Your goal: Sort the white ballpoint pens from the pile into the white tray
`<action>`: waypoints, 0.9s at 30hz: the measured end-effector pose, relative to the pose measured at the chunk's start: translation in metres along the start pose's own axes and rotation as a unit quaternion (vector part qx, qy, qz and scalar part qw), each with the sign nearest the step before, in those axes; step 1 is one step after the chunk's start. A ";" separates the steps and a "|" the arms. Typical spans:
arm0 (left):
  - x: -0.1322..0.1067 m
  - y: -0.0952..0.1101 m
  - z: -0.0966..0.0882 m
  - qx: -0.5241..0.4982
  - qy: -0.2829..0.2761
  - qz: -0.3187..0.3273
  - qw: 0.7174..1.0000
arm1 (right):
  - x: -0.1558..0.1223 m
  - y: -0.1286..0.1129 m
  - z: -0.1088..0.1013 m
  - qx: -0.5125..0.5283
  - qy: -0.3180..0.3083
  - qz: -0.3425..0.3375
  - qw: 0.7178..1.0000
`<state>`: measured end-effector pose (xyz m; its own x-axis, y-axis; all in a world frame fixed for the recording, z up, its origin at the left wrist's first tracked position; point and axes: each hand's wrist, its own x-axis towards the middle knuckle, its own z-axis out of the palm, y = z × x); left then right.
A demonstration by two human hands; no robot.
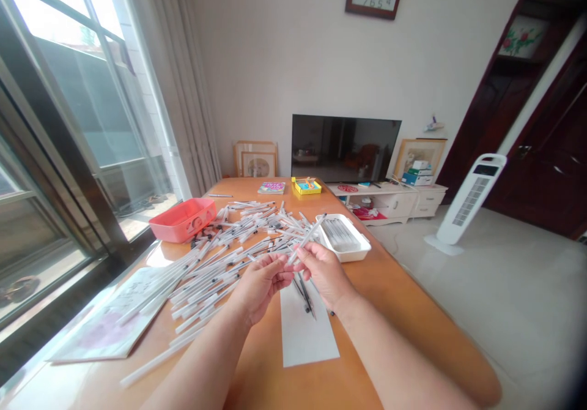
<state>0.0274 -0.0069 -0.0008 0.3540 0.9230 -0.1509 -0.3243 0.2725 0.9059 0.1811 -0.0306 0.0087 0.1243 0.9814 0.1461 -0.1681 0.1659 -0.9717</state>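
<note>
My left hand point(266, 280) and my right hand point(326, 274) meet over the table, fingers closed round one translucent white pen point(310, 234). The pen slants up and away to the right, and its near end is partly hidden by my fingers. Below the hands, a white sheet of paper point(307, 336) carries a few thin dark pen refills point(305, 294). To the left and beyond spreads a loose heap of white pen parts point(206, 281), some with black ends. Just past my right hand stands a white tray point(362, 252) holding a clear case of pens point(339, 232).
A red plastic basket point(181, 221) stands at the table's left edge, above a large booklet point(105, 321). Toward the far end lie a small colourful book point(271, 188) and a yellow box point(307, 186). The wooden table point(403, 330) has a rounded right edge.
</note>
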 end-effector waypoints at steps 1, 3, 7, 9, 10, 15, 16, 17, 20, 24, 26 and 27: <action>0.000 0.001 -0.001 0.004 0.008 0.004 1.000 | 0.000 -0.005 -0.001 -0.003 0.008 0.002 1.000; 0.001 0.001 -0.003 0.015 0.027 0.018 0.999 | 0.002 -0.017 -0.007 -0.016 0.018 0.005 1.000; 0.003 0.002 -0.009 0.035 0.069 0.037 0.996 | 0.025 -0.032 -0.042 -0.122 0.040 -0.021 0.992; 0.004 0.002 -0.012 0.040 0.081 0.042 0.995 | 0.045 -0.034 -0.069 -0.246 0.083 -0.029 0.965; 0.005 0.003 -0.013 0.040 0.086 0.046 0.994 | 0.055 -0.033 -0.083 -0.324 0.115 -0.029 0.939; 0.007 0.007 -0.016 0.030 0.109 0.061 0.992 | 0.099 -0.020 -0.143 -0.441 0.163 0.013 0.883; 0.007 0.008 -0.016 0.029 0.112 0.063 0.991 | 0.105 -0.016 -0.150 -0.465 0.163 0.026 0.870; 0.007 0.009 -0.017 0.029 0.115 0.065 0.991 | 0.111 -0.012 -0.155 -0.488 0.162 0.036 0.857; 0.007 0.010 -0.017 0.033 0.122 0.061 0.990 | 0.124 -0.001 -0.163 -0.547 0.152 0.061 0.821; 0.007 0.010 -0.018 0.034 0.125 0.058 0.990 | 0.136 0.007 -0.163 -0.599 0.135 0.075 0.786; 0.008 0.010 -0.018 0.036 0.129 0.056 0.989 | 0.139 0.008 -0.162 -0.614 0.128 0.077 0.775; 0.008 0.010 -0.018 0.038 0.132 0.056 0.989 | 0.140 0.008 -0.161 -0.619 0.125 0.078 0.771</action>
<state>0.0115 0.0083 0.0001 0.0753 0.9878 -0.1364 -0.2790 0.1522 0.9482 0.3549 0.0924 -0.0082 0.4073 0.9053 0.1204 0.8441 -0.3228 -0.4282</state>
